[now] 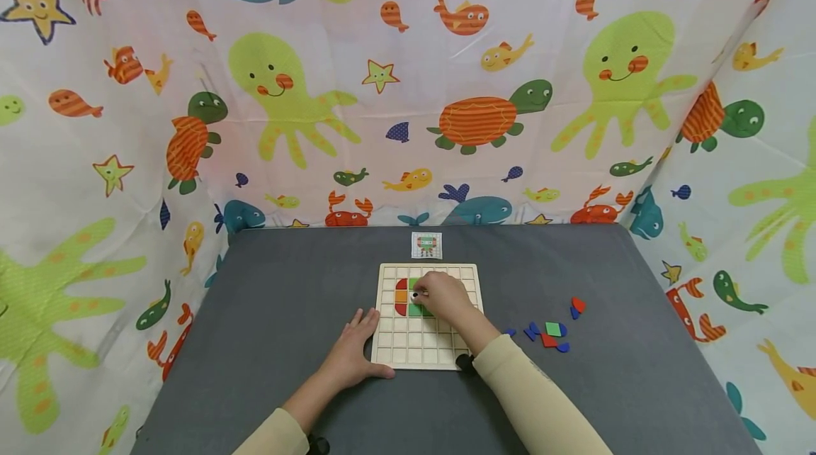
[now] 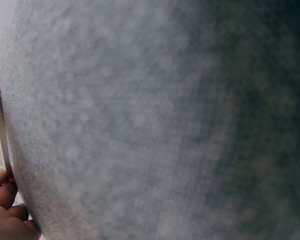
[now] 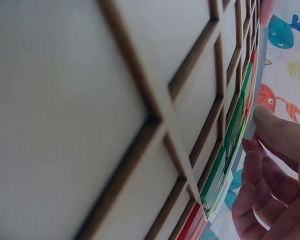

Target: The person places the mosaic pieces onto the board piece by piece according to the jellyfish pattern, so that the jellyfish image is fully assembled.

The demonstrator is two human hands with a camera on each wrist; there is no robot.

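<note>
A square wooden grid board (image 1: 398, 352) lies on the grey table. My right hand (image 1: 443, 295) is over its upper middle and pinches a small white tile with a black dot (image 1: 416, 295) between thumb and fingertips. That tile shows as a thin pale piece (image 3: 249, 130) in the right wrist view. Beside these fingers, red (image 1: 401, 309), orange (image 1: 401, 296) and green (image 1: 414, 310) tiles sit in the grid; my hand hides some cells. My left hand (image 1: 350, 349) rests spread at the board's lower left corner, fingers touching the left edge and thumb by the bottom edge.
Right of the board lie several loose tiles: a green square (image 1: 552, 329), a red square (image 1: 549, 341), a rounded red piece (image 1: 578, 304) and blue pieces (image 1: 531, 332). A small picture card (image 1: 426, 245) lies behind the board. A patterned curtain (image 1: 395, 143) hangs behind the table (image 1: 287, 285).
</note>
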